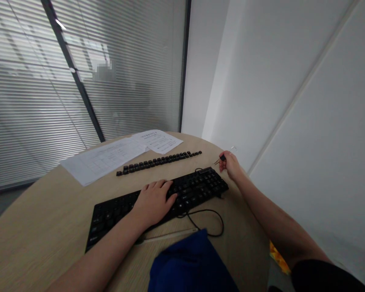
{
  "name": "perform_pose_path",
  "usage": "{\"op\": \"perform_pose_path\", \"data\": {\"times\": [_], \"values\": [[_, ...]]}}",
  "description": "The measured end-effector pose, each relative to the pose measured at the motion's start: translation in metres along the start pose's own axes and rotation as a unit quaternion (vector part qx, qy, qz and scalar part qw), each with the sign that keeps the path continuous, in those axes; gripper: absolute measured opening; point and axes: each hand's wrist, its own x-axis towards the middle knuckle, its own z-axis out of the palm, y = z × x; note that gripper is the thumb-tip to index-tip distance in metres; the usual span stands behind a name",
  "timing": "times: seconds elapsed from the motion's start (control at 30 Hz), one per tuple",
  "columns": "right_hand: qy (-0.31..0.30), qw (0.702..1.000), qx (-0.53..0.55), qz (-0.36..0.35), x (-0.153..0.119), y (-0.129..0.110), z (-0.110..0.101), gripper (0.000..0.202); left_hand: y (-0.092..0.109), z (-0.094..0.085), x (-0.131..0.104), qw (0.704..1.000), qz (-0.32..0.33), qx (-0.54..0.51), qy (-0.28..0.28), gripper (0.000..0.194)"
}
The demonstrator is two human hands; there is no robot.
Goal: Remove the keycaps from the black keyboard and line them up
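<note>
A black keyboard (194, 190) lies at a slant on the round wooden table. My left hand (153, 202) rests flat across its middle, fingers stretched out and thumb apart, covering some keys. Just past the keyboard's right end, my right hand (229, 164) is raised with its fingers closed around what looks like a wire keycap puller (222, 157). Two thin prongs point left from it, and a pale loop shows above the fingers. Loose black keycaps (161, 161) stand in rows behind the keyboard.
Printed paper sheets (109, 158) lie at the table's far side. A black cable (222, 223) loops in front of the keyboard, near a thin pale strip (170, 235) and dark blue cloth (191, 263). A white wall (276, 81) rises at the right, and a window with blinds (140, 73) behind.
</note>
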Motion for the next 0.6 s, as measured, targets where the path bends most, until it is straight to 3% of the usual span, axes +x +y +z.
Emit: {"op": "perform_pose_path", "data": {"times": [0.33,0.6], "values": [[-0.051,0.967,-0.239,-0.071,-0.014,-0.007,0.015,0.031,-0.001,0.001,0.000,1.000,0.008,0.003,0.002,0.053],[-0.030,0.960,-0.270,-0.066,-0.016,-0.008,0.018,0.023,-0.002,0.002,0.000,1.000,0.009,-0.019,0.004,0.051]]}}
